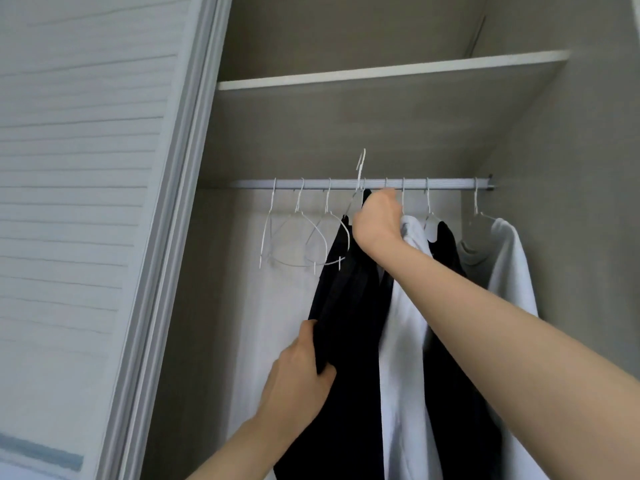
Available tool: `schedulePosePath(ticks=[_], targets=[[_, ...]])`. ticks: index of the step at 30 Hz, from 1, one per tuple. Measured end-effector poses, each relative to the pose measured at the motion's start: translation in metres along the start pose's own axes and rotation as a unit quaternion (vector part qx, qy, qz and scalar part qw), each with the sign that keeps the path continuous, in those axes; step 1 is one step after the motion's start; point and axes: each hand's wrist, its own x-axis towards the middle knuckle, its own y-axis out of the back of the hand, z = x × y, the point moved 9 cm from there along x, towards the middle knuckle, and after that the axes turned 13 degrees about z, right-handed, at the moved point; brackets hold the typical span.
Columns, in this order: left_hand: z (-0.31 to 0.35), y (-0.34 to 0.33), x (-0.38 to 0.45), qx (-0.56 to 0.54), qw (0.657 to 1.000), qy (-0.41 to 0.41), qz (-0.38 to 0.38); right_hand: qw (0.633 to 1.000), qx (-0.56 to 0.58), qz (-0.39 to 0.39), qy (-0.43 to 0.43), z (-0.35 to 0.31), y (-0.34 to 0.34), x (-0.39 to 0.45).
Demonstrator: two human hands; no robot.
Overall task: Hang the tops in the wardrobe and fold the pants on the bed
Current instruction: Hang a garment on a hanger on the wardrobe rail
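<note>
Wardrobe rail (360, 183) was nearly reached: hanger (360, 168) clenched in the right hand (377, 220), dark top (346, 306) pinched by the left (298, 372). Hook could miss; top might slide off.

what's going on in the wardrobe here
A person is hanging a dark top on the wardrobe rail. The right hand grips it up at the hanger, whose hook pokes up above the rail and does not look seated on it yet. The left hand holds the garment's lower left edge. To the right, a white top, another dark one and a white one already hang. Several empty wire hangers sit on the rail to the left.
</note>
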Motion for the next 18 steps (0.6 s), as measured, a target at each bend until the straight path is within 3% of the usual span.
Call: schedulePosePath(ticks=[8, 18], targets=[[-0.027, -0.01, 0.026, 0.016, 1.0, -0.003, 0.012, 0.996, 0.083, -0.009, -0.015, -0.006, -0.055, 0.023], [-0.043, -0.041, 0.06, 0.001, 1.0, -0.001, 0.003, 0.997, 0.073, 0.025, -0.016, 0.008, -0.081, 0.053]])
